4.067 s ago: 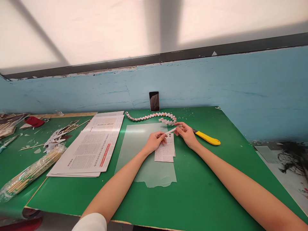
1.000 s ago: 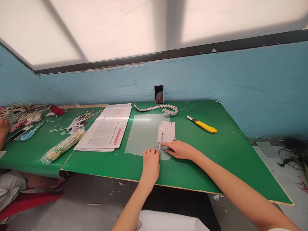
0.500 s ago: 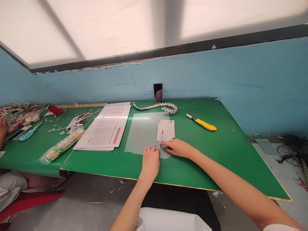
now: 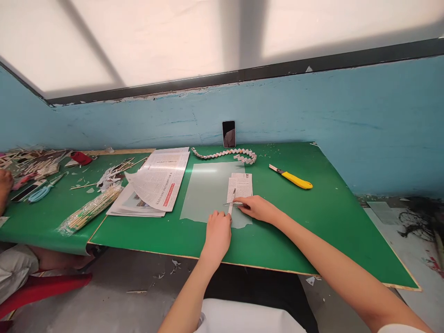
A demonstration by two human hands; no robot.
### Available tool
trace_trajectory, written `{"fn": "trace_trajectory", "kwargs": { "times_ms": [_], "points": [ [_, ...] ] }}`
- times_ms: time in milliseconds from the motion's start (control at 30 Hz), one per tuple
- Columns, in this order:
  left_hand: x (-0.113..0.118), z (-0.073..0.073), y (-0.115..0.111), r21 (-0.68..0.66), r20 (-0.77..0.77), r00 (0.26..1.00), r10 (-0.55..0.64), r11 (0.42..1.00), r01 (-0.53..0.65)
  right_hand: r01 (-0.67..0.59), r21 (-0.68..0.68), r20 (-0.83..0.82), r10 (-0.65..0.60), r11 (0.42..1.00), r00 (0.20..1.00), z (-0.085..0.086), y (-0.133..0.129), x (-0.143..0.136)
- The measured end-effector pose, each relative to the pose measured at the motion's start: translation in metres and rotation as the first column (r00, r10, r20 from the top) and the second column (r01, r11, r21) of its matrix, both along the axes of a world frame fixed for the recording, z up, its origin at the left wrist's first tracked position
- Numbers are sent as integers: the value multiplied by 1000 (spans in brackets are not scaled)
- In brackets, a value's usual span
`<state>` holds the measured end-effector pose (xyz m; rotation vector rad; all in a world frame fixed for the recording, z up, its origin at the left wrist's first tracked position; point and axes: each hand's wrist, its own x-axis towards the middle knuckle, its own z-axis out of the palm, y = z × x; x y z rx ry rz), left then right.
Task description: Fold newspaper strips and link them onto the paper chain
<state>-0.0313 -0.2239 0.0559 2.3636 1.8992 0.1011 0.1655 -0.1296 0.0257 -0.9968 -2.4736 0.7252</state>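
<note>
A narrow printed paper strip (image 4: 231, 208) lies between my hands, its far part over a few small pieces of printed newspaper (image 4: 244, 186). My left hand (image 4: 218, 233) is closed on the strip's near end, thumb and fingertips together. At the strip's middle, my right hand (image 4: 259, 208) has its forefinger and thumb closed on it; the other fingers are curled under. Beneath the strip and paper pieces is a translucent sheet (image 4: 204, 189) on the green tabletop (image 4: 294, 222).
A yellow utility knife (image 4: 296, 180) lies right. Behind are a folded-paper zigzag chain (image 4: 225, 153) and a phone (image 4: 229, 134) against the wall. Newspapers (image 4: 166, 180), bagged sticks (image 4: 90, 209) and blue scissors (image 4: 40, 193) lie left. Another person's hand (image 4: 5, 182) shows at the far left.
My right hand has shifted slightly up and forward along the strip, and more of the strip shows between my hands. The top newspaper sheet's left side has lifted and curled over.
</note>
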Motion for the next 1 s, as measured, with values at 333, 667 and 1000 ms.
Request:
{"fn": "trace_trajectory", "kwargs": {
  "times_ms": [333, 667, 1000],
  "points": [
    [0, 5, 4, -49, -45, 999, 0, 999, -3, 24, 46, 19, -25, 999, 999, -1, 11, 2],
    [0, 8, 3, -98, -45, 999, 14, 995, -19, 73, 12, 8, -73, 997, 997, -3, 21, 3],
    [1, 5, 6, -76, 9, 999, 34, 997, -33, 100, 27, 81, -102, 995, 991, 5, 6, -2]
  ]
}}
